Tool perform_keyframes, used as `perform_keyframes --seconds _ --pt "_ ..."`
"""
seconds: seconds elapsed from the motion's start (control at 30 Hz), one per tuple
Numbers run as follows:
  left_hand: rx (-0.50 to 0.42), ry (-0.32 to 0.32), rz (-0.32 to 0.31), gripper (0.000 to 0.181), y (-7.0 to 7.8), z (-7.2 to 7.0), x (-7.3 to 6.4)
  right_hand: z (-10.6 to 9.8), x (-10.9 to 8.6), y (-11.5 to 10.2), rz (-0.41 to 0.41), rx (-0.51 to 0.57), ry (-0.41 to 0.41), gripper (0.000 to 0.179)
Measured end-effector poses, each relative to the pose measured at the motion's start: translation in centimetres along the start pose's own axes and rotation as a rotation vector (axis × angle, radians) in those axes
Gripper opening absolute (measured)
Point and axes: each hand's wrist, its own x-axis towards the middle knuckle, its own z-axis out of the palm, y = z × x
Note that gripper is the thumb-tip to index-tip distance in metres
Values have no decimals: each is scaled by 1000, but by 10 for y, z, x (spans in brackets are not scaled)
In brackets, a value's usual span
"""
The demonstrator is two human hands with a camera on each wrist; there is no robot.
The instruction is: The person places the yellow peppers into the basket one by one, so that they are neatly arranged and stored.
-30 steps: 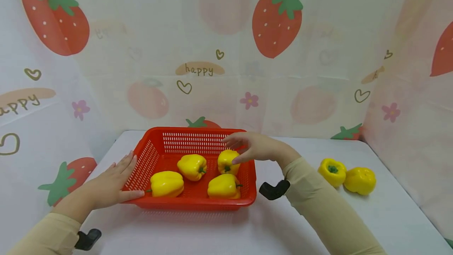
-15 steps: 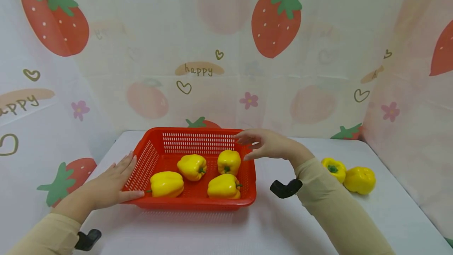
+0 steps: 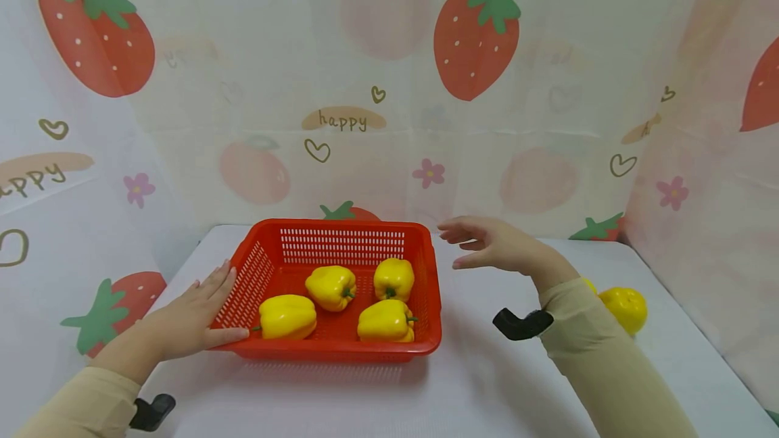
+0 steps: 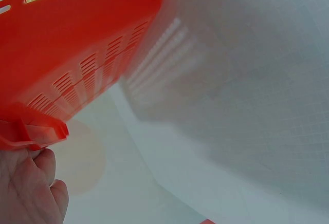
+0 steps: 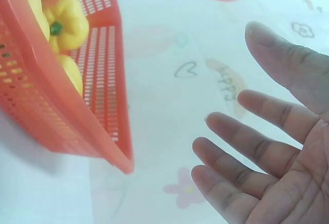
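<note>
A red plastic basket with slotted walls stands on the table, several yellow bell peppers lying inside it. My left hand rests on the basket's left rim, fingers straight and thumb along the front corner. In the left wrist view, that hand touches the rim from below. To the right of the basket my right hand is in the air, apart from it, fingers spread and relaxed. The right wrist view has this hand with a bare palm.
On the right of the white table, a yellow bell pepper lies beside another one mostly hidden behind my right sleeve. A strawberry-print curtain closes off the back and sides.
My right hand has moved rightward from over the basket to outside its right rim, and its forearm now covers most of one loose bell pepper. The left hand has stayed put.
</note>
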Motion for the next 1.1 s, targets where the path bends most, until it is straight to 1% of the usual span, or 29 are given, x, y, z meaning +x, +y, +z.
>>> perform_keyframes --seconds 0.27,0.47,0.57,0.77,0.87,1.0,1.1 --pt "1 4 -3 108 0 0 0 -15 -20 12 -3 -20 59 60" --pt "-4 1 -6 108 1 0 -1 -27 -35 20 -10 -42 87 59" --pt "-3 0 -8 108 1 0 -1 -32 -45 24 14 -57 110 60" --pt "7 3 -3 108 -1 1 0 -42 -69 34 52 -55 171 59" --pt "15 4 2 108 -1 0 0 -45 -79 40 73 -56 181 58" --pt "22 1 0 109 0 -1 -1 -49 -91 49 103 -92 192 57" --pt "19 -4 -4 108 1 -2 0 -54 -105 55 115 -102 228 57"
